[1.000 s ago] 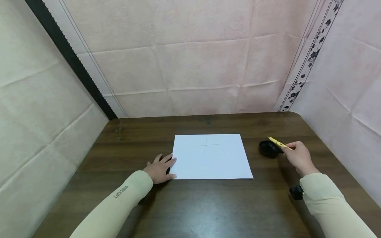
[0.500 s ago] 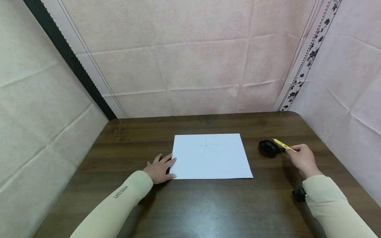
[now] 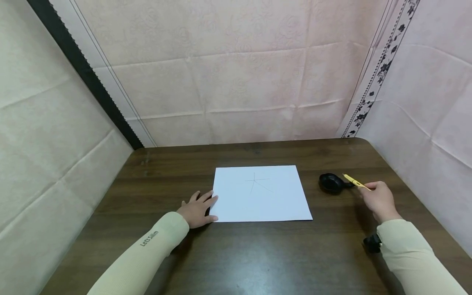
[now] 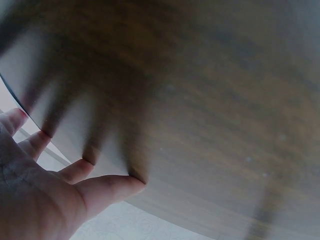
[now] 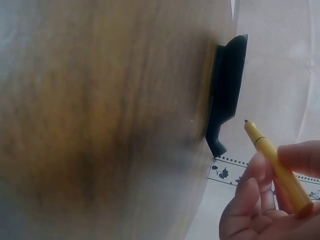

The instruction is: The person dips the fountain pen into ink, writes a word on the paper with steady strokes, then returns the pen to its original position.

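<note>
A white sheet of paper lies on the brown table, with several thin lines meeting near its upper middle. My left hand rests with fingers spread at the sheet's left edge, fingertips on the paper. The left wrist view shows these spread fingers from the palm side. At the right, my right hand holds a yellow pen between thumb and fingers. Its bare tip points away to the upper left, off the paper. Beside the pen sits a black rounded, ladle-like thing with a short handle.
The dark brown wooden table reaches back to a pale cloth wall. Similar cloth hangs along both sides, with a black band on the left and a flowered border on the right.
My right hand has moved a little to the right and nearer me with the pen, away from the black thing. A faint lower-right line on the sheet shows more clearly. The left hand stays.
</note>
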Demonstrator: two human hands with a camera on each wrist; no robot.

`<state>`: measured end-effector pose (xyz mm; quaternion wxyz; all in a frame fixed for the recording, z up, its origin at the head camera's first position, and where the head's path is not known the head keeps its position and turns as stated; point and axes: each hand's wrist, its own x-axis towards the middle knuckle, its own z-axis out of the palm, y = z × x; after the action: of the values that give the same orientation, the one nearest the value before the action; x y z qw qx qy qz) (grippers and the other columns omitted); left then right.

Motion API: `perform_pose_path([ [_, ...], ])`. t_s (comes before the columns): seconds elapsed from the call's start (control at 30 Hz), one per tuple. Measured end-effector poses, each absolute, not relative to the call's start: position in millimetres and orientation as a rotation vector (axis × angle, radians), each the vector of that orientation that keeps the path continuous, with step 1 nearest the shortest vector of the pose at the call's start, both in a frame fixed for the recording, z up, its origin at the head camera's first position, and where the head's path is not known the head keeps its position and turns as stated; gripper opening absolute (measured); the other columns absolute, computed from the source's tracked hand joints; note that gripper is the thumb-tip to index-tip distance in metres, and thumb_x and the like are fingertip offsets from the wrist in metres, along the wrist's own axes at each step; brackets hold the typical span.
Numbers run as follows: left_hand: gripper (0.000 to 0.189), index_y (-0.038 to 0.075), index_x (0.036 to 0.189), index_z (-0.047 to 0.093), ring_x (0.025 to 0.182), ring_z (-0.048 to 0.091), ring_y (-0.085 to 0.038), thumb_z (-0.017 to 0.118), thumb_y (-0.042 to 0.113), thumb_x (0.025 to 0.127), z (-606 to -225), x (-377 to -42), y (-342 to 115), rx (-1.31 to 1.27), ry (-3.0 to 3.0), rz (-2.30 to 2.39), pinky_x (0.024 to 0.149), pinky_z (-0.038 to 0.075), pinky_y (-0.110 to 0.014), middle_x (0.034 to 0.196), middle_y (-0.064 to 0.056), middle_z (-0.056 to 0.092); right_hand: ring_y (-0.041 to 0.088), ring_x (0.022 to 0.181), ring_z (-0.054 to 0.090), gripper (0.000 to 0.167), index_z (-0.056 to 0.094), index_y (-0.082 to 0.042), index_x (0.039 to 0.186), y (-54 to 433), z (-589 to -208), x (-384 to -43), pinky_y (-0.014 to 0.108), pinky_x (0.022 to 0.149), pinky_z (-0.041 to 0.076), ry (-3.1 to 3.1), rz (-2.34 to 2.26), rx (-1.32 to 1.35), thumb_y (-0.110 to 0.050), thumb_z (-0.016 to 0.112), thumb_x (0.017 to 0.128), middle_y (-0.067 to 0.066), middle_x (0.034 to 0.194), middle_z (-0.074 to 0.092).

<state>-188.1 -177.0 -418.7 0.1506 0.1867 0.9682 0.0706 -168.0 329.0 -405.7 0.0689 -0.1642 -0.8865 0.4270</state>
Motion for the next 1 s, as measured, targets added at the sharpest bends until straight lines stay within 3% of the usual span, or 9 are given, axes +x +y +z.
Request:
perform_pose_path([
  [0.37, 0.071, 0.02, 0.153, 0.03, 0.143, 0.013, -0.046, 0.058, 0.047, 0.094, -419.8, -188.3, -179.7, 0.539, 2.783, 0.217, 0.097, 0.023, -0.077, 0.161, -0.005, 0.019, 0.009, 0.067, 0.052, 0.038, 0.048, 0.021, 0.118, 331.9, -410.2, -170.1, 0.023, 0.058, 0.042, -2.693, 1.314, -0.509, -0.01, 0.049, 0.095, 0.004, 0.071, 0.064],
  [0.77, 0.071, 0.019, 0.153, 0.031, 0.143, 0.015, -0.047, 0.059, 0.046, 0.093, -415.5, -187.6, -177.2, 0.534, 2.786, 0.205, 0.096, 0.025, -0.077, 0.16, -0.006, 0.02, 0.014, 0.069, 0.054, 0.037, 0.047, 0.021, 0.117, 336.3, -413.4, -170.3, 0.027, 0.055, 0.043, -2.745, 1.385, -0.502, -0.009, 0.046, 0.095, 0.014, 0.083, 0.063],
  [1.0, 0.071, 0.02, 0.153, 0.031, 0.143, 0.014, -0.047, 0.058, 0.047, 0.094, -417.8, -189.0, -177.3, 0.537, 2.782, 0.198, 0.097, 0.025, -0.076, 0.16, -0.006, 0.02, 0.014, 0.063, 0.051, 0.035, 0.047, 0.019, 0.114, 338.3, -413.7, -170.8, 0.027, 0.052, 0.042, -2.772, 1.408, -0.521, -0.01, 0.047, 0.095, 0.006, 0.074, 0.062],
])
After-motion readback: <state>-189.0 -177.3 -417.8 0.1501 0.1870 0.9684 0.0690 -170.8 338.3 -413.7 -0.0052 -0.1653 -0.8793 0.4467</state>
